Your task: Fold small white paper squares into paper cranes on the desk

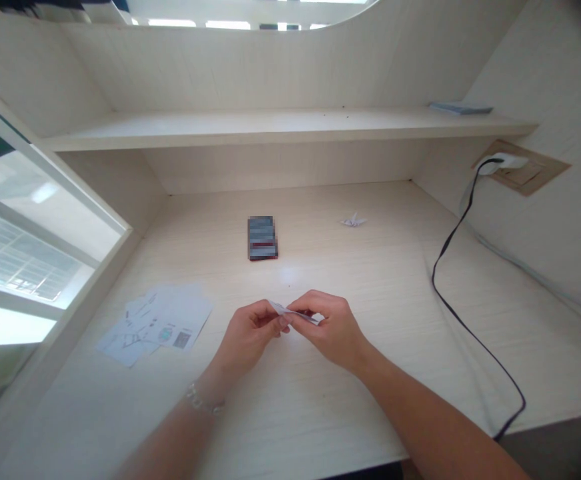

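A small folded piece of white paper (pixel 279 308) is pinched between my two hands, above the middle of the desk. My left hand (pixel 254 328) grips its left end between thumb and fingers. On the other side, my right hand (pixel 327 325) is closed on its right part, with the thumb tip close to the left thumb. Fingers cover much of the paper, so its full folded shape is hidden. Farther back on the desk stands a small folded paper crane (pixel 353 221).
Printed paper sheets (pixel 185 313) overlap on the desk's left. A phone-like dark rectangle (pixel 263 238), blurred out, lies behind my hands. A black cable (pixel 445 247) runs from the wall socket (pixel 533 170) down to the front edge. A shelf (pixel 290 127) spans the back, holding a thin flat item (pixel 460 107).
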A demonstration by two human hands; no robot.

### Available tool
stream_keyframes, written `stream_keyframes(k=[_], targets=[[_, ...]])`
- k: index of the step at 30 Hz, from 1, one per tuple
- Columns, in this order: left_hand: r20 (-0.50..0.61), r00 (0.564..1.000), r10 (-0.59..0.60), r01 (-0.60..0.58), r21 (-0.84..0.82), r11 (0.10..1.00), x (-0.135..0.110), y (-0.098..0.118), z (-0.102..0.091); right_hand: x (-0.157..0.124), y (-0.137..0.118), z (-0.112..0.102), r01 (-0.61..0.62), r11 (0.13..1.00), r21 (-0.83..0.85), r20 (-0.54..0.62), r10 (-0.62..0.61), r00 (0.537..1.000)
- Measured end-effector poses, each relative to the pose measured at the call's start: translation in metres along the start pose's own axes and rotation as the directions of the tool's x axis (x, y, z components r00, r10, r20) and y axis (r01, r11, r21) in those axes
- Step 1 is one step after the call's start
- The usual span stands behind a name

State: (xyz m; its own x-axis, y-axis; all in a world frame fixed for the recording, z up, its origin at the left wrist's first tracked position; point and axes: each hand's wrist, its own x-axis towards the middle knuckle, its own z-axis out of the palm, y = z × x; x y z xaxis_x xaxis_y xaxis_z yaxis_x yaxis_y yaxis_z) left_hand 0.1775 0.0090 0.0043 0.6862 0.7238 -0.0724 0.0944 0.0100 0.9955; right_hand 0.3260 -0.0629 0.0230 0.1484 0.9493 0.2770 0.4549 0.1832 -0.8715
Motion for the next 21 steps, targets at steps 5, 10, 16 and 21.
stream_keyframes(k=[5,10,16,21], targets=[[0.004,1.0,-0.015,0.015,-0.018,1.0,0.0004,0.0013,-0.0003,-0.0006,0.0002,0.0005,0.015,1.0,0.007,0.001,-0.015,1.0],[0.001,1.0,-0.016,0.016,-0.014,1.0,0.0001,0.0022,-0.0006,-0.0012,0.0023,0.0011,0.038,0.999,0.021,-0.011,-0.038,0.999],[-0.02,1.0,0.005,-0.005,-0.009,1.0,-0.0004,0.0001,-0.0009,-0.0001,0.0055,0.001,-0.004,0.999,0.043,-0.019,0.004,1.0],[-0.046,0.997,-0.056,0.054,-0.046,0.997,0.0002,0.001,0.0,0.0008,0.0066,0.0008,-0.105,0.993,0.059,0.028,0.103,0.994]])
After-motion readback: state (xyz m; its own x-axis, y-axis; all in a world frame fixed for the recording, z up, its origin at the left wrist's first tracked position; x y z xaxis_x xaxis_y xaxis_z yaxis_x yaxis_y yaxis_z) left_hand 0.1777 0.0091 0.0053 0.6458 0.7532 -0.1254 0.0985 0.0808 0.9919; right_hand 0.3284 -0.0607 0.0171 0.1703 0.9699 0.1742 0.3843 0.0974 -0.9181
